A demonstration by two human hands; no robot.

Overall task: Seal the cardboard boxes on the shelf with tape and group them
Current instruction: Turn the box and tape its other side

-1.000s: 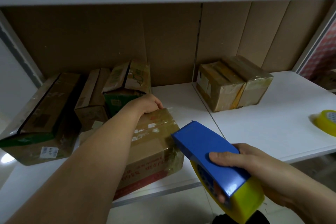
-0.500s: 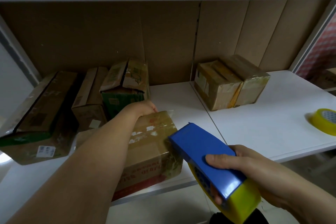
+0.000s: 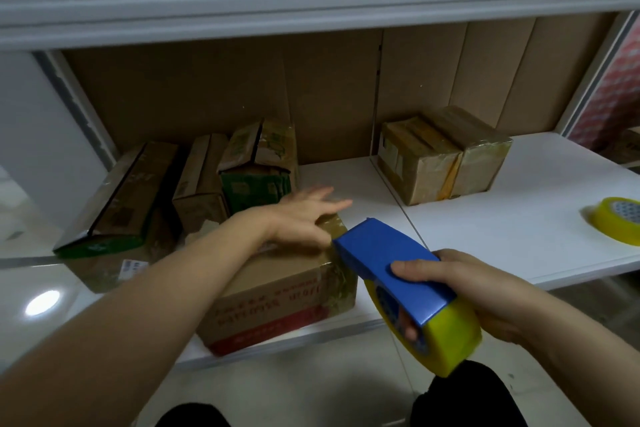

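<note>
Item: cardboard box (image 3: 277,291), lying at the front edge of the white shelf (image 3: 485,236), left of centre, with its printed red-and-brown side facing you. You are looking at plain corrugated board with glossy tape already wrinkling over its right end. It is probably light and fairly stiff along the edges, while the top panel is likely giving a little under pressure. The taped patches are likely slick, so bare board is offering the better purchase. Best hold, as a judgement: palm flat on top, or fingers over the far top edge and corners, where the board is strongest.

Item: left hand (image 3: 304,215). You are reaching it across the box's far right top corner, fingers straight and slightly spread, tips pointing right past the edge. It is blurred, so whether the palm is pressing the lid or hovering just above cannot be told. Nothing is being pinched.

Item: right hand (image 3: 460,291). You are curling it round the blue tape dispenser (image 3: 391,267), thumb lying on top, fingers wrapping underneath beside the yellow tape roll (image 3: 446,336). The dispenser's nose is sitting just beside the box's right top edge; contact is not discernible.

Other stock: three boxes (image 3: 204,184) standing at the back left; two taped boxes (image 3: 443,156) grouped at the back right; a spare tape roll (image 3: 620,222) lying well apart on the right.
</note>
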